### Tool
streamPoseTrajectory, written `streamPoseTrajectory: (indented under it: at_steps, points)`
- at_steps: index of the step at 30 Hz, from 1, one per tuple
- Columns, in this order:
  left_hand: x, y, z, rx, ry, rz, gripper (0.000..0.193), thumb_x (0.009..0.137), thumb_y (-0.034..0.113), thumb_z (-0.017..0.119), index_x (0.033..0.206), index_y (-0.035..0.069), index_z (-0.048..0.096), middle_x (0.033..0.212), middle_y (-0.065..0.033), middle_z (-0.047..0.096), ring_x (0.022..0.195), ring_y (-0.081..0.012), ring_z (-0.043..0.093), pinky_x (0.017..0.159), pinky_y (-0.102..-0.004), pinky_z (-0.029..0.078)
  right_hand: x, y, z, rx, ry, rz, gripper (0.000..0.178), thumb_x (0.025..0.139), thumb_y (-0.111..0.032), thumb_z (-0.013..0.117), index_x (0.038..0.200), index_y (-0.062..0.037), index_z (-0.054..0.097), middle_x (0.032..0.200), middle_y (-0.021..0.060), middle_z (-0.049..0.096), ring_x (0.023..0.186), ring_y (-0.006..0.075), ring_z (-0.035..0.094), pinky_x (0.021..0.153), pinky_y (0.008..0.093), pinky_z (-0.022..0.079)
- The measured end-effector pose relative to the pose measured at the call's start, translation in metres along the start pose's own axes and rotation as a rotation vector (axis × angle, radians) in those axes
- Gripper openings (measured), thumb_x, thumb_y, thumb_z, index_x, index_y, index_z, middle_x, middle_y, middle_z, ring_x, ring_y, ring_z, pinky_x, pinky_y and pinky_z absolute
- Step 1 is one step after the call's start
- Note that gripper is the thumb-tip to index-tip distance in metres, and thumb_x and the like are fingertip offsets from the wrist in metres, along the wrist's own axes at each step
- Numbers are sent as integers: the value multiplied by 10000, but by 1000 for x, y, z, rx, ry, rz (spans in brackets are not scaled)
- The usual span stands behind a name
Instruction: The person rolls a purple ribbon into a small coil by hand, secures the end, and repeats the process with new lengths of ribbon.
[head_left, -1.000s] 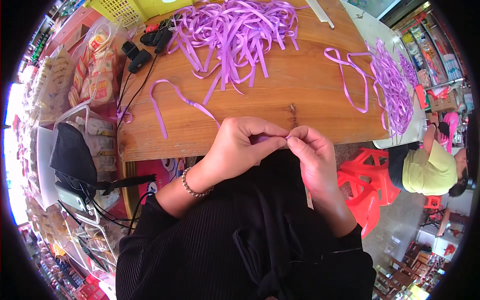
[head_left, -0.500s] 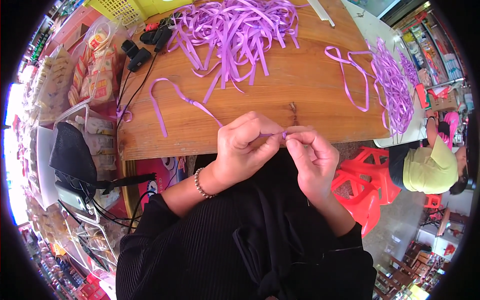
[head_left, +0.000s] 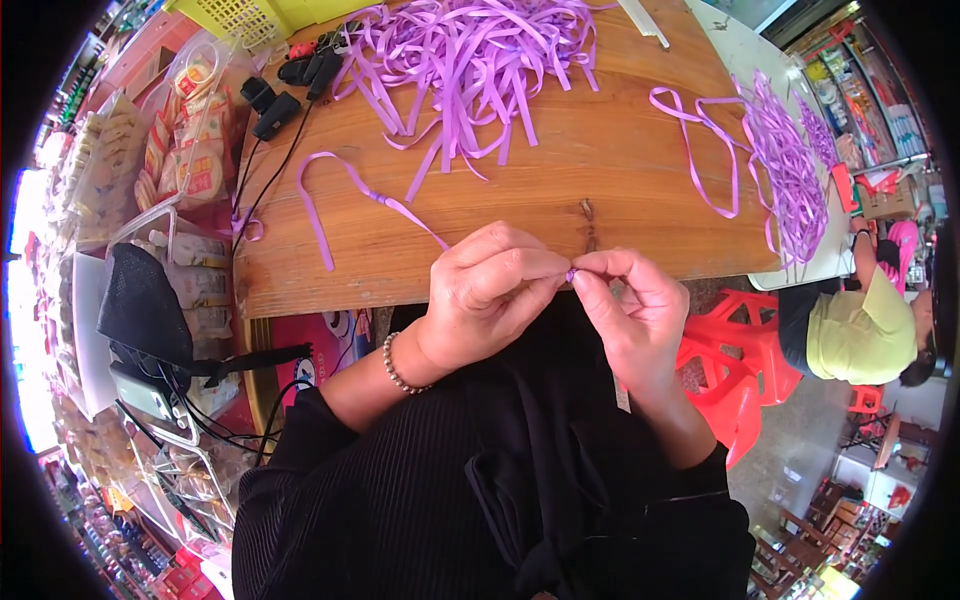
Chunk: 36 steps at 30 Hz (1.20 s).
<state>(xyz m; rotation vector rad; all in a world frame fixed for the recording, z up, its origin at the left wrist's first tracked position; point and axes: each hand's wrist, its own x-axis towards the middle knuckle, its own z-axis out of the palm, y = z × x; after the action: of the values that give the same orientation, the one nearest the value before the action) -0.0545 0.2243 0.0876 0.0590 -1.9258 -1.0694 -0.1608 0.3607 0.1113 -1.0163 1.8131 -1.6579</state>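
A narrow purple ribbon (head_left: 400,207) curves over the wooden table (head_left: 500,215) and runs behind my left hand (head_left: 487,290). That hand is closed, its thumb and fingertips pinching the ribbon. My right hand (head_left: 637,315) meets it fingertip to fingertip, pinching the same ribbon where a small dark purple knot or fold shows between them. Just below that hand a pale strip hangs by the wrist. Both hands are at the table's near edge, above my lap. The ribbon inside my left fist is hidden.
A big heap of purple ribbons (head_left: 470,70) covers the table's far side. More ribbons (head_left: 785,165) lie in a bundle at the right. Black plugs and cables (head_left: 270,108) and packaged snacks (head_left: 190,150) are at the left. Red stools (head_left: 745,350) and a person in yellow (head_left: 865,330) are on the right.
My fingertips have drawn closer together over the knot, and less ribbon shows between them. My right hand has shifted slightly right, and the pale strip has come into view below it.
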Motion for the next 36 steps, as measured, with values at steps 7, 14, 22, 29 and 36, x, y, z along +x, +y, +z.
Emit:
streamPoseTrajectory:
  at_steps: [7,14,22,29,36]
  points:
    - [2,1,-2,40,-22,29,194,693,-63,747,840,33,663,758,-68,631,660,-209,617,577,-303,493,3,-3,-2,-251,-17,-190,26,864,44,613,884,37,629,859,32,637,789,74,553,721,217,444]
    - [-3,4,-2,-20,-30,-175,110,783,-20,737,827,26,647,728,-40,619,583,-107,517,521,-240,399,3,-3,3,-128,88,-120,46,814,9,668,848,-9,643,790,75,646,699,154,603,665,271,490]
    - [-3,3,-8,-185,-168,-340,75,812,-43,694,856,13,670,841,-43,623,716,-92,559,581,-219,412,3,-5,1,-123,92,-76,52,814,14,669,850,-13,642,809,70,655,711,156,604,674,269,490]
    - [-4,4,-7,-301,-123,-439,83,822,-36,695,883,20,699,852,-29,602,740,-79,550,627,-210,421,8,-5,1,-239,70,-217,100,774,23,691,837,-44,651,751,41,647,694,161,578,663,281,464]
    - [-2,9,-6,-458,-144,-604,47,857,-4,685,896,18,700,867,-19,610,772,-70,562,681,-211,446,8,-7,-2,-301,88,-310,108,766,10,695,822,-64,640,727,18,634,665,148,566,700,298,436]
